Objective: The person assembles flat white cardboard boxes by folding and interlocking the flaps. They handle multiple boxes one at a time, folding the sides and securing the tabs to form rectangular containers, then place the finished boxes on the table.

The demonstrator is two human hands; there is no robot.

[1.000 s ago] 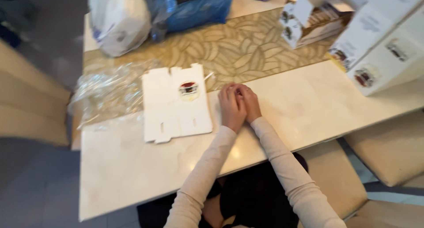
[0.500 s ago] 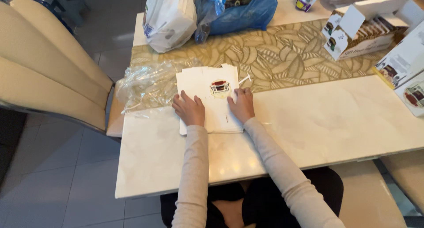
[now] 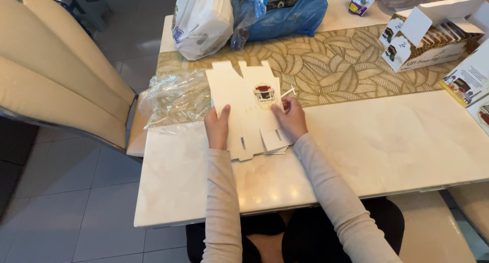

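Flat white carton blank (unfolded) gripped by left hand and right hand.

Both hands on flat white carton

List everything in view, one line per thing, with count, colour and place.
flat box blanks: a small stack, white with a round dark sticker on top, near table edge, lifted by both hands
clear plastic wrap: one, crumpled, left of the blanks
table runner: one, gold leaf pattern, across the table
table: one, cream marble
white bag: one, far left of table
blue bag: one, beside the white bag
open carton: one, white, far right, holding packets
chair: one, beige, left of table
left hand: on the blanks' left edge
right hand: on the blanks' right edge
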